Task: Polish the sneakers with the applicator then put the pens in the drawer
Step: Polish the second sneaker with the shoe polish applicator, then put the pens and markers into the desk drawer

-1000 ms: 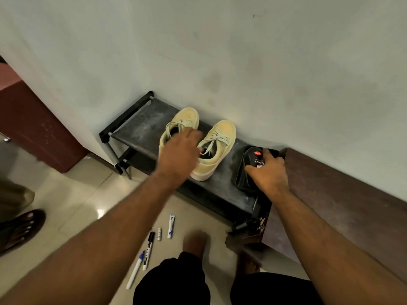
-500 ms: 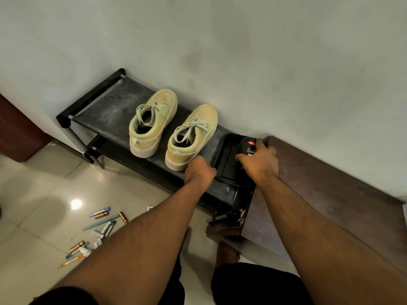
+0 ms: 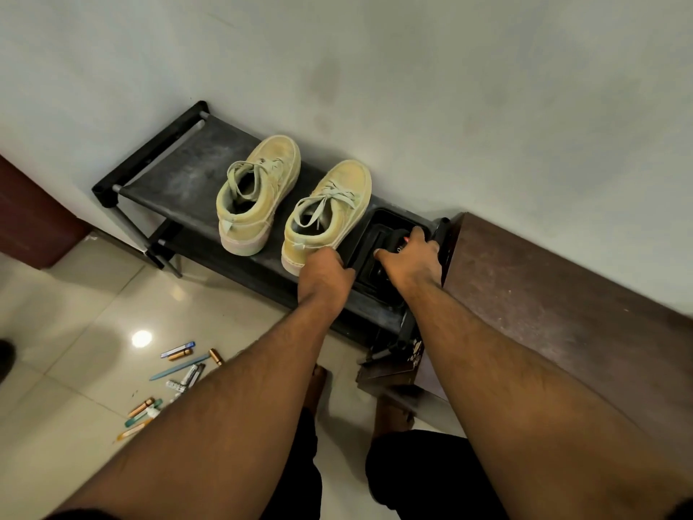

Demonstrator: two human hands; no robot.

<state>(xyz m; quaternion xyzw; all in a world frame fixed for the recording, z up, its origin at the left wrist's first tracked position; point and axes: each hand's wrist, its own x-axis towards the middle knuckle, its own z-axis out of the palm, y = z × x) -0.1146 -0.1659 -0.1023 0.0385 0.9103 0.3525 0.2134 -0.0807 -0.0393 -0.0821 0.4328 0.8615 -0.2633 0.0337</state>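
Note:
Two pale yellow-green sneakers, the left sneaker (image 3: 258, 193) and the right sneaker (image 3: 328, 210), stand side by side on a black shoe rack (image 3: 176, 170) against the wall. A black tray (image 3: 371, 228) sits on the rack just right of them. My right hand (image 3: 410, 262) reaches into the tray and grips the black polish applicator (image 3: 398, 237), which it mostly hides. My left hand (image 3: 324, 273) is beside the right sneaker's heel, its curled fingers on the tray's left rim. Several pens (image 3: 180, 369) lie scattered on the tiled floor at the lower left.
A dark brown wooden cabinet (image 3: 562, 313) butts against the rack's right end, with a small brown wooden part (image 3: 390, 373) jutting out below its corner. My bare feet stand on the floor in front of the rack. A reddish-brown door (image 3: 33, 219) is at the far left.
My left hand left the left sneaker and came across to the tray's left rim. My right hand stayed on the applicator and closed lower over it. The view shifted, bringing more pens into sight.

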